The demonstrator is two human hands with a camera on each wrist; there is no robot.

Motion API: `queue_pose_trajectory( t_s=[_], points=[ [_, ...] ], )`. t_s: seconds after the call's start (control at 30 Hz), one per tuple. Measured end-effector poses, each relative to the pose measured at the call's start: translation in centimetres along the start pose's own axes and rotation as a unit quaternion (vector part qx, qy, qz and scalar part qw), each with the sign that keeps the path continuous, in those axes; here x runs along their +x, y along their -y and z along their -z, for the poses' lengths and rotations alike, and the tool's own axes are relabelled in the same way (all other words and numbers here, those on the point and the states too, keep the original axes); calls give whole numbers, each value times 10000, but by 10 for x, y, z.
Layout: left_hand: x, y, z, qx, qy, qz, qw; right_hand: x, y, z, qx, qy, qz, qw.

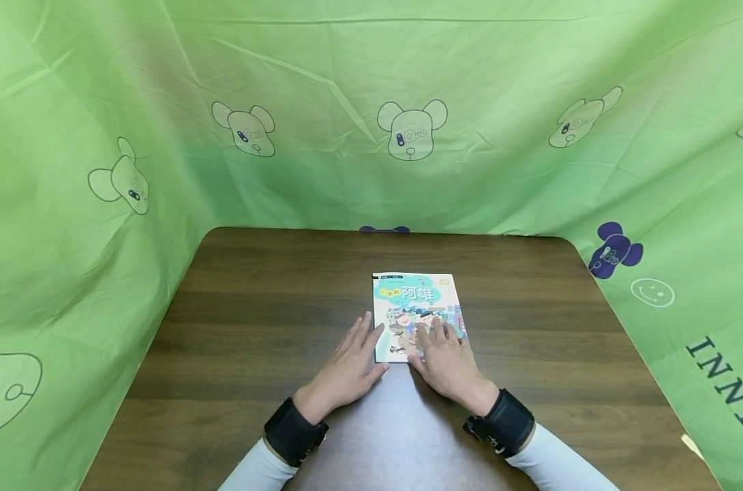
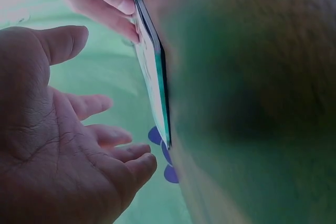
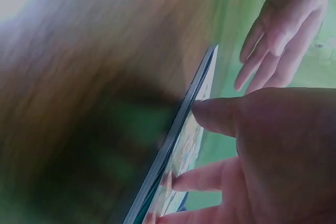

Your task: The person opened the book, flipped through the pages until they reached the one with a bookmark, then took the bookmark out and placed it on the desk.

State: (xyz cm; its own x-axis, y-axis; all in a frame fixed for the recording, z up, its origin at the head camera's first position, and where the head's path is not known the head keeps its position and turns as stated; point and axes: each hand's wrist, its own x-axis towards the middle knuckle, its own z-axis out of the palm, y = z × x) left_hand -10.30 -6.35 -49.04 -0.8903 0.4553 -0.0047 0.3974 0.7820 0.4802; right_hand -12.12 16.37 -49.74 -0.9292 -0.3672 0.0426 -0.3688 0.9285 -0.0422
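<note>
A thin picture book [image 1: 417, 290] with a pale, illustrated cover lies closed and flat on the wooden table, a little right of the middle in the head view. My right hand [image 1: 448, 365] is over its lower right part, and the fingertips [image 3: 176, 182] touch the cover in the right wrist view. Beside the book's lower left edge is my left hand [image 1: 345, 368], its fingers spread and loosely extended. In the left wrist view that hand holds nothing and a gap separates its fingers from the book [image 2: 158, 85].
The brown table [image 1: 255, 307] has rounded far corners. A green cloth [image 1: 322, 177] printed with bear heads hangs behind it and along both sides. A small pale object [image 1: 692, 447] sits at the table's right edge. Black bands [image 1: 294, 431] wrap both wrists.
</note>
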Motion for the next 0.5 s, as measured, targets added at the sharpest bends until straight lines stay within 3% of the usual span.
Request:
queue_pose_trajectory(
  t_s=[0.37,0.5],
  points=[
    [2,-5,-1,61,32,-170,9998,-2,6,1,255,-19,270,9993],
    [5,-8,-3,181,124,-254,9994,-3,0,6,433,-157,567,9973]
  ],
)
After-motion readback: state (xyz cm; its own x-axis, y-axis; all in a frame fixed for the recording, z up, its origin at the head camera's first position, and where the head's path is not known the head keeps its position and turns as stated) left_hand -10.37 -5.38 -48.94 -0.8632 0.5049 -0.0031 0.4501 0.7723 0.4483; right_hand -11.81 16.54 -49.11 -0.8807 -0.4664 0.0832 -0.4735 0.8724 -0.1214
